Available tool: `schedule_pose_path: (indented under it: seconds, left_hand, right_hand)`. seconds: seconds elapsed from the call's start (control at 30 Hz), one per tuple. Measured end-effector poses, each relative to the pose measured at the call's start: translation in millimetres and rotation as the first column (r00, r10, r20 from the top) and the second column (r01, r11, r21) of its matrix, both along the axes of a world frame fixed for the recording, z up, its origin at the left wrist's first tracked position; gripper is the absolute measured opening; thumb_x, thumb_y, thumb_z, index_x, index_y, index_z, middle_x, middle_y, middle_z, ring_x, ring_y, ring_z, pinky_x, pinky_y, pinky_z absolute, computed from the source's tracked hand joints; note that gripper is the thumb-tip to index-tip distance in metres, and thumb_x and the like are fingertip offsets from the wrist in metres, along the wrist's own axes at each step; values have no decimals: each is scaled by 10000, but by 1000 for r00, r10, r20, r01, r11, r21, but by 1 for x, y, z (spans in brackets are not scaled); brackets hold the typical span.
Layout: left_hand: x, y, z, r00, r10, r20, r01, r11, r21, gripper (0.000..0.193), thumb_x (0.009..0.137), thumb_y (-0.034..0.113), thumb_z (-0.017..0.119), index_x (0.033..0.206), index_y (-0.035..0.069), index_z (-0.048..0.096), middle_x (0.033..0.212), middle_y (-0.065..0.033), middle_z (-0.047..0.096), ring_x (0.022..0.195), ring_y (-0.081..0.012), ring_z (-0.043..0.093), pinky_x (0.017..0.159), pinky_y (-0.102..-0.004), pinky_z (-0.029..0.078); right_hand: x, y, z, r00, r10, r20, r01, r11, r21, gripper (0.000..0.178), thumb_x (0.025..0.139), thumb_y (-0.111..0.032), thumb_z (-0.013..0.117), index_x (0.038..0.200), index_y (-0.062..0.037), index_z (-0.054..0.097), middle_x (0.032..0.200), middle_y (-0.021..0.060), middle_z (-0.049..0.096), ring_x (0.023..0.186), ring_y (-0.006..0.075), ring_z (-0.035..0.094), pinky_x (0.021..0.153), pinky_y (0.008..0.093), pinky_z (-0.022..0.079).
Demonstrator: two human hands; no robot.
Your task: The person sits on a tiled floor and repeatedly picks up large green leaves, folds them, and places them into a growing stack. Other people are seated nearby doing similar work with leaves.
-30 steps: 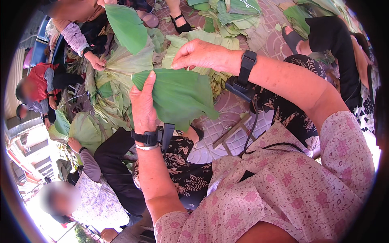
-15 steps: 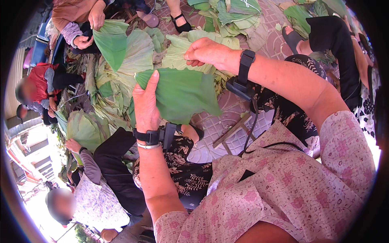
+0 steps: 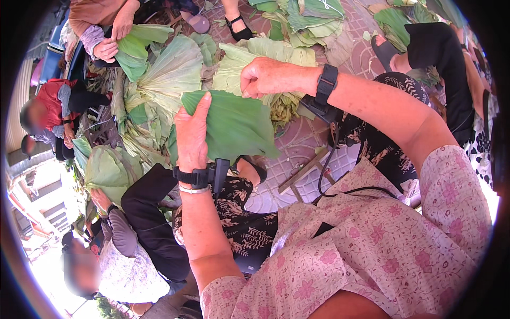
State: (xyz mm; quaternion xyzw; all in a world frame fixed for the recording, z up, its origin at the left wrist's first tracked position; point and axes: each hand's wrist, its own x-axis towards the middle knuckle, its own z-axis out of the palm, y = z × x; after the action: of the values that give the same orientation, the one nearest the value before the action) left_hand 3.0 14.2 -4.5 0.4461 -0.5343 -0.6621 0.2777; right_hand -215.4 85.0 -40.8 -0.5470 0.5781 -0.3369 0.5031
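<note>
A large green lotus leaf (image 3: 234, 125), folded over, hangs in front of me. My left hand (image 3: 192, 130) is closed on its left end, thumb lying on top and the fingers hidden beneath. Closed too, my right hand (image 3: 265, 80) has its thumb and curled fingertips pinched at the leaf's upper edge; the exact grip is partly hidden. Just beyond the held leaf spreads a pile of paler, drier lotus leaves (image 3: 178, 66).
At the upper left a person's hands (image 3: 114, 40) hold another green leaf (image 3: 133, 53). A person on the left touches a pale leaf bundle (image 3: 109, 170). More leaves (image 3: 313, 16) lie stacked at the far side. A wooden stool (image 3: 303, 173) stands on the paving.
My right hand has come down to the leaf's upper edge, and the leaf's right end has swung down and left. At upper left, the person's lower hand has risen to their leaf.
</note>
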Motion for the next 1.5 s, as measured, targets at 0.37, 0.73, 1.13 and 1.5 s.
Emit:
schedule_pose_path:
  seconds: [0.37, 0.73, 1.13, 1.5]
  left_hand:
    - [3, -1, -2, 998, -53, -47, 55, 997, 52, 127, 904, 151, 690, 975, 48, 667, 907, -35, 704, 759, -109, 649, 706, -269, 522]
    - [5, -1, -1, 994, -101, 41, 99, 993, 57, 119, 908, 135, 676, 969, 34, 691, 871, -21, 695, 731, -86, 622, 663, -251, 502]
    - [-5, 8, -9, 977, -208, 39, 207, 978, 32, 155, 894, 128, 699, 1004, 21, 680, 893, -23, 691, 764, -82, 621, 690, -243, 505]
    - [-10, 12, -14, 978, -204, 37, 206, 975, -86, 132, 911, 112, 674, 1008, 22, 674, 882, 1, 677, 750, -56, 592, 660, -235, 498]
  right_hand:
    - [-7, -4, -12, 931, -337, 143, 273, 899, 342, 227, 897, -220, 643, 900, 7, 651, 837, 70, 654, 744, 155, 633, 671, 287, 518]
    - [0, 0, 17, 956, 69, -286, -118, 980, -159, 204, 790, -214, 741, 854, -26, 693, 746, 101, 647, 716, 221, 622, 644, 384, 478]
    - [19, 1, 5, 980, -135, 144, 150, 984, -98, 167, 828, -152, 704, 869, 8, 678, 789, 61, 655, 696, 147, 604, 614, 311, 486]
    - [20, 1, 5, 917, -224, 329, 174, 969, 174, 72, 855, -135, 675, 859, -63, 674, 771, -15, 589, 712, 90, 532, 610, 253, 451]
